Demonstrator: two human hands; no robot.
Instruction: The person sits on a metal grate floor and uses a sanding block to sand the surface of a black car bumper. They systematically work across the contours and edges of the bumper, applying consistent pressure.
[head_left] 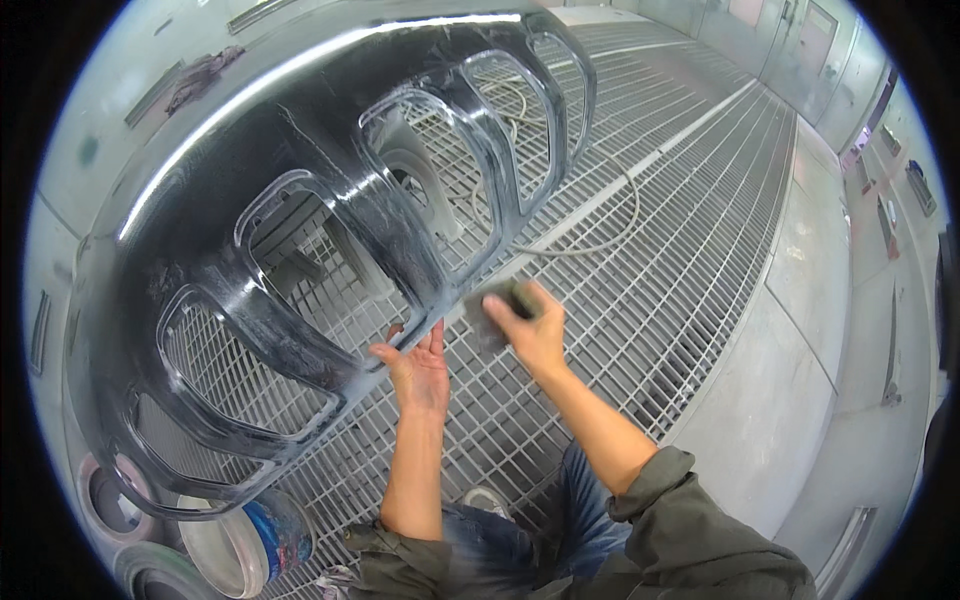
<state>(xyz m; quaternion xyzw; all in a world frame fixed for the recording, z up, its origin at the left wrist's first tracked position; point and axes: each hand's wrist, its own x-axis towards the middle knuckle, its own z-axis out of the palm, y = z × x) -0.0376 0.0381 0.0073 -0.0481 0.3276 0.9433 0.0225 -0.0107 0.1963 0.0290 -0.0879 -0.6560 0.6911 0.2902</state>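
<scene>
A large black grille panel (200, 215) with several tall rounded openings stands tilted across the left and centre. Its glossy surface has pale, dusty smears. My left hand (421, 380) grips its lower edge near the middle, thumb on the front side and the other fingers partly behind. In my right hand (535, 325) is a grey sanding pad (490, 322), blurred by motion. The fingers wrap around the pad, just right of the panel's lower edge. From this view I cannot tell whether the pad touches the panel.
Metal grating (700, 230) covers the floor. A thin hose (632, 215) loops over it behind the panel. At lower left stands a bucket (272, 540) with a blue side, beside round-rimmed objects (105, 505). A crumpled cloth (205, 78) lies at upper left. Grey walls (875, 300) enclose the space.
</scene>
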